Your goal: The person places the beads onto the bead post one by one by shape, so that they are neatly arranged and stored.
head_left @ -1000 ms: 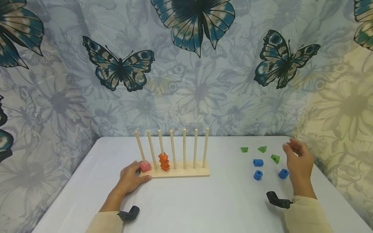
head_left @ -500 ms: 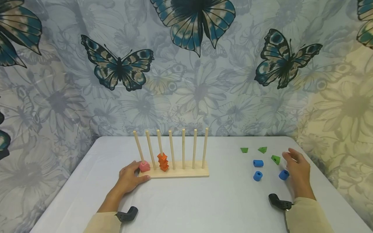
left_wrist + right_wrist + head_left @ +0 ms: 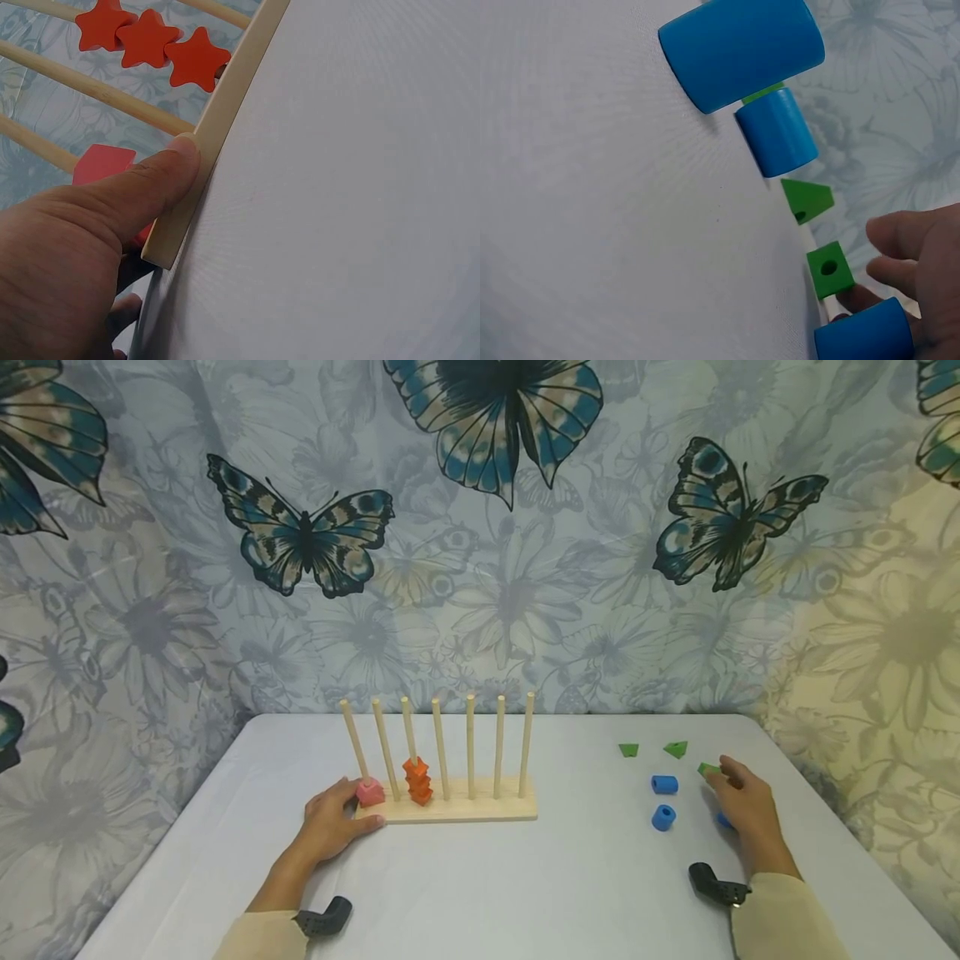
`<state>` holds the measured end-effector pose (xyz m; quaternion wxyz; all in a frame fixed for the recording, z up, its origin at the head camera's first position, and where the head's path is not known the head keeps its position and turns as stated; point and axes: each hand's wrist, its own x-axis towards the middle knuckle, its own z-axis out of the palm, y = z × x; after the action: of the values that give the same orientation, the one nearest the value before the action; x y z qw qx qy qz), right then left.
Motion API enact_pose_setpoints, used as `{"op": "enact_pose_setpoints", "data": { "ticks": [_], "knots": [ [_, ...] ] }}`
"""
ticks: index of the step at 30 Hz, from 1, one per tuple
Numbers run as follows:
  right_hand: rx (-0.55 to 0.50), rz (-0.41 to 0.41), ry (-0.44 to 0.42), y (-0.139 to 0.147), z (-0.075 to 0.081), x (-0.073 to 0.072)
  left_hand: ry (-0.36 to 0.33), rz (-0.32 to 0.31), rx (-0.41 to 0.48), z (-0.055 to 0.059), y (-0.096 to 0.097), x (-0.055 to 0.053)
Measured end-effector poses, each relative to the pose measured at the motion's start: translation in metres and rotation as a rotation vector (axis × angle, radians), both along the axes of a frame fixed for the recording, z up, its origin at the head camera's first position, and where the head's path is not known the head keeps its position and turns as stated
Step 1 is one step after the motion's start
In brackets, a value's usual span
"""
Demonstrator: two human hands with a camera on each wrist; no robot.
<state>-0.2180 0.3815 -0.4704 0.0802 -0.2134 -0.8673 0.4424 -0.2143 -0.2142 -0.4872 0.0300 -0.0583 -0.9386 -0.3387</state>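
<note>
At the left end of a wooden peg stand [image 3: 472, 812], my left hand [image 3: 328, 820] grips the base, thumb along its front edge [image 3: 199, 180] and fingers mostly hidden behind. A pink bead [image 3: 371, 792] sits low on the leftmost peg beside that hand. Several orange star beads [image 3: 417, 782] are stacked on the third peg. On the right, my right hand [image 3: 746, 810] reaches over the table at a green triangular bead [image 3: 708, 769]. In the right wrist view its thumb [image 3: 900, 232] is apart from the green bead [image 3: 830, 270], and one finger is close behind it.
Two more green beads [image 3: 628, 749] lie farther back on the white table [image 3: 555, 893]. Blue cylinder beads [image 3: 663, 817] lie nearer, one [image 3: 724, 820] partly hidden by the right hand. The other pegs are bare. A butterfly-patterned wall covering [image 3: 517, 610] stands behind the table.
My right hand has come down and left, from beyond the beads to the nearest green bead, now covering part of a blue cylinder. The left hand keeps its grip on the stand.
</note>
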Motion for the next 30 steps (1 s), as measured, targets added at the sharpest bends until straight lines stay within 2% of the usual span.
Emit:
{"op": "enact_pose_setpoints", "data": {
  "ticks": [6,11,19,25,30],
  "knots": [
    [0.092,-0.027,-0.042,-0.0025,0.0002,-0.0035,0.003,0.001,-0.005,-0.0001,0.0004,0.0011],
    [0.138,-0.045,-0.036,-0.0009,-0.0017,-0.0047,0.015,-0.011,-0.002,-0.0022,0.0003,0.0009],
    [0.281,0.035,0.014,-0.0016,-0.002,-0.002,0.021,-0.009,-0.002,-0.003,-0.0012,0.002],
    [0.317,0.041,0.017,-0.0016,-0.0048,-0.0034,0.017,-0.005,-0.009,-0.0012,-0.0006,0.0018],
    [0.338,0.103,0.059,-0.0021,-0.0077,-0.0001,0.017,-0.005,-0.005,-0.0008,-0.0001,0.0014]
  ]
}}
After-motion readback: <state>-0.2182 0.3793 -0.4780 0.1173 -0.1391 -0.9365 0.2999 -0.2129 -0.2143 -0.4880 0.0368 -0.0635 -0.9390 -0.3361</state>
